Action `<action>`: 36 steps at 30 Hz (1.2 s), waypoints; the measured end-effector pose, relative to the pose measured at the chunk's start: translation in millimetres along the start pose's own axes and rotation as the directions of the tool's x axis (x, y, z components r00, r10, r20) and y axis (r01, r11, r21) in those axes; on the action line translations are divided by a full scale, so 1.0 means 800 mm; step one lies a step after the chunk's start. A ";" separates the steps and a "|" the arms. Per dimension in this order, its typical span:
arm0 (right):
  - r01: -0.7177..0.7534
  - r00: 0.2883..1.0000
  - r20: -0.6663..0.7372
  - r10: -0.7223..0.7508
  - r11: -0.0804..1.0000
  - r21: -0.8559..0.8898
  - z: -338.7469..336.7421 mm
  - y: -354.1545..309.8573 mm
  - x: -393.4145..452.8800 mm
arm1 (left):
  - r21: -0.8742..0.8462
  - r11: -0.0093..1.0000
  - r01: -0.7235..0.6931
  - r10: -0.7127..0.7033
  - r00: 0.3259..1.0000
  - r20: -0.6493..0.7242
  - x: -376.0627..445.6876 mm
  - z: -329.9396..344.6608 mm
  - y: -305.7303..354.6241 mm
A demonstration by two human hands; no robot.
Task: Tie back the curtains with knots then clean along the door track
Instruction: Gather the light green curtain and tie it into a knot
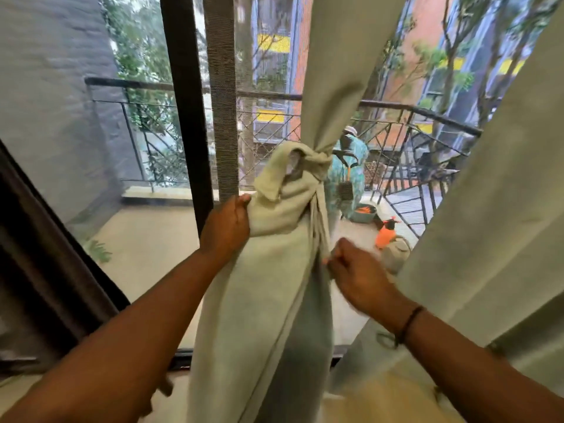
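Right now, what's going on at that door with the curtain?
A person is tying a pale green curtain into a knot at a glass balcony door. The left hand grips the bulky fabric just below the knot, and the right hand pinches a fold on the curtain's right edge. A second curtain hangs loose at the right, not yet tied. The door track at the bottom is untouched.

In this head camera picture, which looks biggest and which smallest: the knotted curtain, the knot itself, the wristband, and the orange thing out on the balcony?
1. Knotted curtain, by far the largest.
2. Knot.
3 and 4. Wristband and orange thing look about alike; the wristband is much nearer the camera, so I won't rank them.
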State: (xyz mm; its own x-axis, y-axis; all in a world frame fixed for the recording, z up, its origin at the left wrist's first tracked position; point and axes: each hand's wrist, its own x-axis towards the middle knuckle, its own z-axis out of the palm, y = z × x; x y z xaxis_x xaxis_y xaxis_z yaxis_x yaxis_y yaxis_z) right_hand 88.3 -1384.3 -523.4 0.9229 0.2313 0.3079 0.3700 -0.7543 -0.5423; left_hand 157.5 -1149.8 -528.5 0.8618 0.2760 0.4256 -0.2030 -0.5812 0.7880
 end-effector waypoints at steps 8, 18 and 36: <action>-0.053 0.994 -0.102 0.029 0.969 -0.242 -0.006 0.077 0.032 | 0.321 0.930 -0.181 0.116 0.970 0.214 -0.044 0.033 -0.012; 0.113 0.971 0.218 -0.103 0.993 -0.036 -0.088 0.125 0.105 | 0.352 0.936 0.002 -0.086 0.971 0.223 0.018 0.073 0.027; 0.263 0.964 -0.175 -0.201 0.607 0.750 -0.285 -0.061 0.254 | -0.588 0.805 -0.082 -0.144 0.934 -0.328 0.114 0.023 0.397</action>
State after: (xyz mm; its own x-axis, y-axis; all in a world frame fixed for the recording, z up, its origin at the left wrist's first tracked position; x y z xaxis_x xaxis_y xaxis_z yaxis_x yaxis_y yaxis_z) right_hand 233.1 -1440.6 -256.3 0.7962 0.2670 0.5429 0.5476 0.0635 -0.8343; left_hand 180.0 -1323.0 -247.5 0.6817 0.5920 0.4299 -0.5076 -0.0404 0.8606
